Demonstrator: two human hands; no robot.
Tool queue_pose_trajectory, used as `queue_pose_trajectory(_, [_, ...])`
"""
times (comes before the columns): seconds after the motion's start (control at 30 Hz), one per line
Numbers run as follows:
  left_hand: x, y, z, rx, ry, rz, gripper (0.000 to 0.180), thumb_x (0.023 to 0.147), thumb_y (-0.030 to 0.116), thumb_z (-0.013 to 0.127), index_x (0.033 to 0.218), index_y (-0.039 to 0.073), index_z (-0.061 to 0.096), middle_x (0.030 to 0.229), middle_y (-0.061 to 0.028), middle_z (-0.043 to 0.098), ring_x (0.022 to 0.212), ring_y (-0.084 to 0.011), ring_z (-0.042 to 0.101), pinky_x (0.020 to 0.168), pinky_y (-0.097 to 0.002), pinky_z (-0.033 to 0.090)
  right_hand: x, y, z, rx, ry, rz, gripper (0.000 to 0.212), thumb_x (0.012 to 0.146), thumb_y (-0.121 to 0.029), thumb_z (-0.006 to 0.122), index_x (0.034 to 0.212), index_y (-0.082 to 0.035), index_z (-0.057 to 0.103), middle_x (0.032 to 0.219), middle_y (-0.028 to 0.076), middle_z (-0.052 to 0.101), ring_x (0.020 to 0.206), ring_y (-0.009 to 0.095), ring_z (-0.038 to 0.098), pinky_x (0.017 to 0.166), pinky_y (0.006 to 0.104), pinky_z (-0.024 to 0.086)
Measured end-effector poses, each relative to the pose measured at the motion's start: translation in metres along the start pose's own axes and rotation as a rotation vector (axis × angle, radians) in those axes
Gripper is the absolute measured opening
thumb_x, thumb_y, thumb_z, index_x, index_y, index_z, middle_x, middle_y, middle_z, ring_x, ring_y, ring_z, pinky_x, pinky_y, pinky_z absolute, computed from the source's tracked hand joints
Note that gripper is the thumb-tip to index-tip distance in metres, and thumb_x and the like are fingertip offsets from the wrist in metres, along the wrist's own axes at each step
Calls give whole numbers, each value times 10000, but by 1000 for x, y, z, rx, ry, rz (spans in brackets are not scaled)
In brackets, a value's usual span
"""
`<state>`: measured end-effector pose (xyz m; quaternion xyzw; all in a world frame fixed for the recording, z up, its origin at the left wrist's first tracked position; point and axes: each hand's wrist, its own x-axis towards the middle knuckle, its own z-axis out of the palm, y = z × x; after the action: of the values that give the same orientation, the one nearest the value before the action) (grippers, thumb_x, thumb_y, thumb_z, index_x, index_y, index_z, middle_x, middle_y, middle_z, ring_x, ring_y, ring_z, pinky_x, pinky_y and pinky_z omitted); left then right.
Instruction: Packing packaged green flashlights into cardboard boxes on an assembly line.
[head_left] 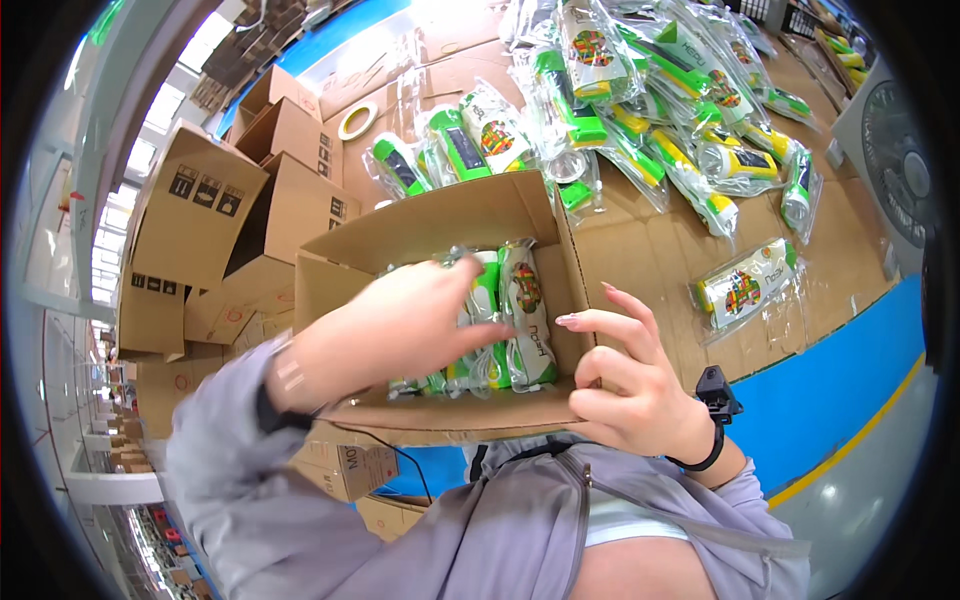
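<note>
Side by side, bagged flashlights (527, 318) run near-to-far inside the carton (430, 222).

Inside the plain brown carton (440, 222), the bagged flashlights (486, 285) show bright green, white and touches of yellow, one wrapper (527, 290) bearing a multicoloured patchwork print. Flashlights beyond (742, 162) mix green, yellow and white with dark panels. The sleeves (225, 445) are pale lilac-grey, the wristband (718, 448) black, the tape roll (345, 128) creamy yellow.
</note>
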<state>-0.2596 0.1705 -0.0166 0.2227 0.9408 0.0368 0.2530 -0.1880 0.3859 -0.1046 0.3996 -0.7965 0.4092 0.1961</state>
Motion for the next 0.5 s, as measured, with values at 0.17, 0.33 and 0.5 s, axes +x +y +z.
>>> queue_pose_trajectory(0.17, [-85,0,-48,-441,424,-31,470,766,168,715,1166,-20,556,741,-65,612,680,-132,612,661,-261,463,-22,9,-38,-100,-75,96,200,692,-106,663,618,-121,477,754,-1,472,1129,271,546,1037,576,312])
queue_pose_trajectory(0.33, [-174,-72,28,-557,967,20,436,843,339,613,1044,-35,513,809,-93,508,768,-193,538,705,-310,455,-28,5,-66,-27,-181,91,224,705,-161,728,622,-111,527,882,17,574,1129,325,541,1024,570,317])
queue_pose_trajectory(0.5, [-132,-126,66,-530,937,183,375,809,292,665,977,-30,568,988,-154,524,953,-267,546,801,-338,451,-46,8,-96,302,481,319,211,764,-247,770,802,-89,635,968,72,603,1023,224,558,907,400,425])
